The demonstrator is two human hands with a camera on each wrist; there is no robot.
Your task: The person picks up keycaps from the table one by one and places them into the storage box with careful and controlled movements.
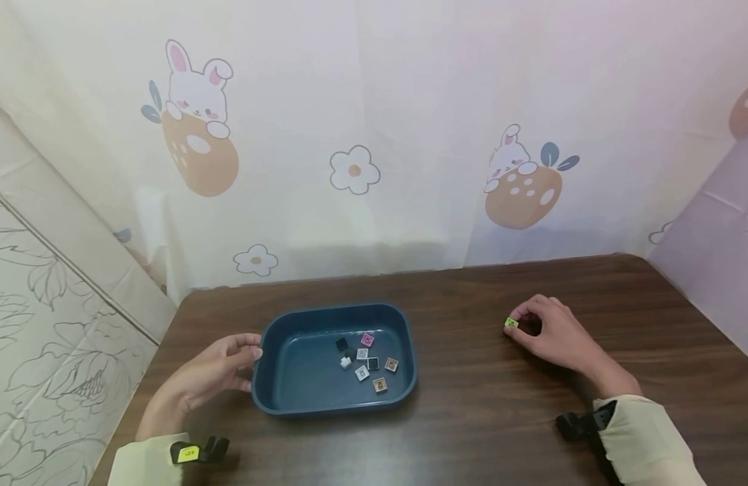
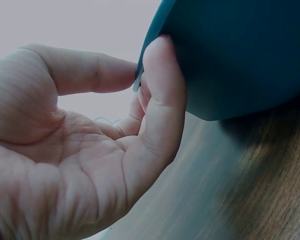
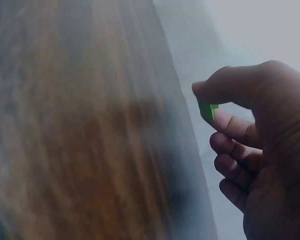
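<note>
My left hand [image 1: 219, 368] pinches the left rim of a dark blue rectangular tray [image 1: 289, 403]; in the left wrist view the thumb and fingers close on the tray's edge [image 2: 152, 30]. Several small cubes lie in the tray, among them a pink cube [image 1: 367, 339], a white cube [image 1: 362, 372], a black cube [image 1: 341, 345] and a tan cube [image 1: 380, 385]. Off to the right of the tray, my right hand [image 1: 553, 334] holds a small green cube [image 1: 511, 323] between thumb and index finger. The right wrist view shows the green cube [image 3: 206, 110] partly covered by the fingertips.
Both hands work over a dark brown wooden table [image 1: 471, 418]. Behind its far edge hangs a pale curtain [image 1: 410, 216] printed with rabbits and flowers. A second curtain [image 1: 52, 351] with line-drawn flowers runs along the left side.
</note>
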